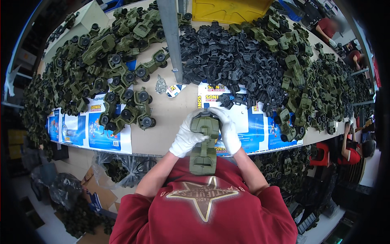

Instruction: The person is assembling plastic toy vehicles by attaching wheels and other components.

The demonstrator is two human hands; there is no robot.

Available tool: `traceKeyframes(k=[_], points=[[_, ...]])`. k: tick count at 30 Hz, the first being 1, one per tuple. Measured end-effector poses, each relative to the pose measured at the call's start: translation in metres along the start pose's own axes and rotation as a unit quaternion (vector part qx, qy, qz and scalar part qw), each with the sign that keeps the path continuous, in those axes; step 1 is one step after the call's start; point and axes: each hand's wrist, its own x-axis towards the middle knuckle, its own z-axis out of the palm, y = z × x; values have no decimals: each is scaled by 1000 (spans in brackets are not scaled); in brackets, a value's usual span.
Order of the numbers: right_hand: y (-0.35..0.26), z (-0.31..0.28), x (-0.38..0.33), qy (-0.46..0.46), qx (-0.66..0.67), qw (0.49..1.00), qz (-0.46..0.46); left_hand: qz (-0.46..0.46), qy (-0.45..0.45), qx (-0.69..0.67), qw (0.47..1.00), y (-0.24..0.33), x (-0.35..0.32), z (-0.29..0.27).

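Gloved left hand [187, 136] and right hand [228, 131], snug grip around boxy olive plastic vehicle [204, 149]

One gloved left hand [187, 137], one gloved right hand [229, 133], one held toy vehicle [203, 159], one yellow crate [231, 10] and one grey post [170, 40] show. Two piles of green vehicles [101, 44] and one heap of black parts [231, 53] each run to dozens, too crowded to count. At least three other people [352, 154] appear

Room over tabletop [168, 118]; beyond, metal post [170, 40] and seemingly dense black parts [231, 57].
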Motion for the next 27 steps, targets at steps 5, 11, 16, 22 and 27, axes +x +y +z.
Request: traceKeyframes(k=[5,11,16,22,27], points=[[-12,9,-2,6,88,995,-42,49,-18,7,999,-1,1,-3],[-30,24,-9,56,28,995,-77,94,39,75,992,-15,-23,-8],[-35,24,-21,31,53,994,-95,124,39,147,980,-5,-39,-8],[-13,16,-48,-132,441,828,319,-13,129,86,988,10,-16,-10],[21,-25,-40,67,518,770,366,81,179,724,661,21,-4,-58]])
